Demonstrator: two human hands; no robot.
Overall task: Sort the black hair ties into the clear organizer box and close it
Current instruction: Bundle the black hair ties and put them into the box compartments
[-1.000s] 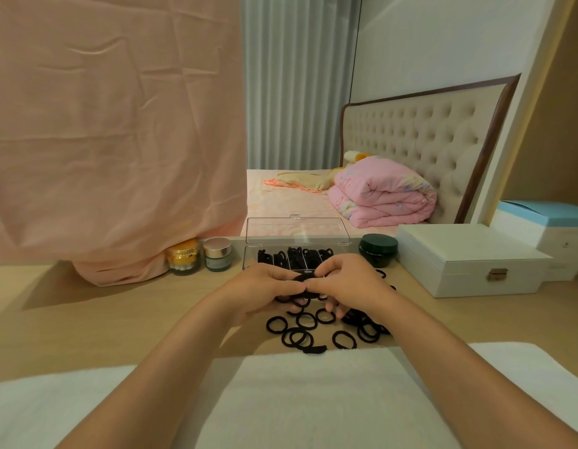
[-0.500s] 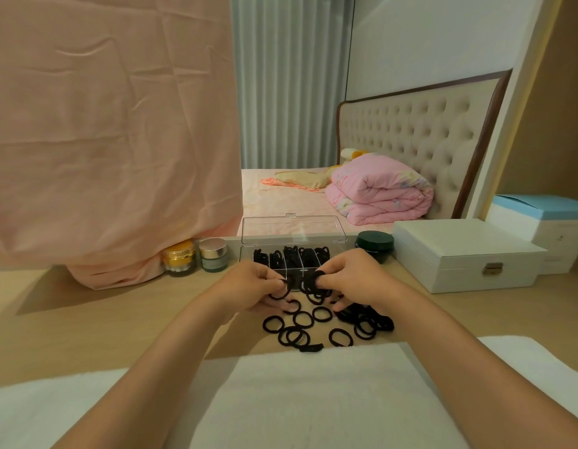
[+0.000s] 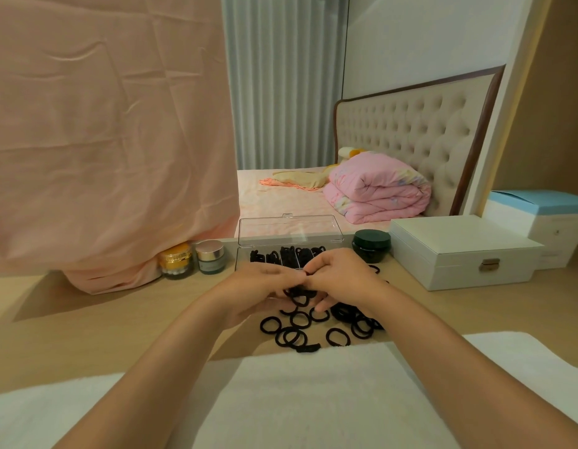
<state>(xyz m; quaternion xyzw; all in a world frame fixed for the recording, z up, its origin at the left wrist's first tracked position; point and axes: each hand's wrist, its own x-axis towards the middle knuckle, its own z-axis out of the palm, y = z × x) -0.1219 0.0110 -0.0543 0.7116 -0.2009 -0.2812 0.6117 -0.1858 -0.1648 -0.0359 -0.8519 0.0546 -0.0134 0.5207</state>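
The clear organizer box (image 3: 244,256) stands open on the wooden table, its lid (image 3: 289,229) tilted up at the back, with black hair ties (image 3: 287,254) in its compartments. Several loose black hair ties (image 3: 294,335) lie on the table in front of it. My left hand (image 3: 265,281) and my right hand (image 3: 338,277) meet just in front of the box, fingertips together, holding a bunch of black hair ties (image 3: 299,294) between them. The box's front is hidden behind my hands.
A dark green jar (image 3: 371,245) stands right of the box, then a white jewellery case (image 3: 459,251) and a blue-topped white box (image 3: 546,218). A gold jar (image 3: 176,260) and a silver-lidded jar (image 3: 211,256) stand left, by hanging pink cloth (image 3: 103,140). White towel (image 3: 297,400) near me.
My hands came back together in front of the box after being slightly apart with ties stretched between them; they now bunch ties between the fingertips.
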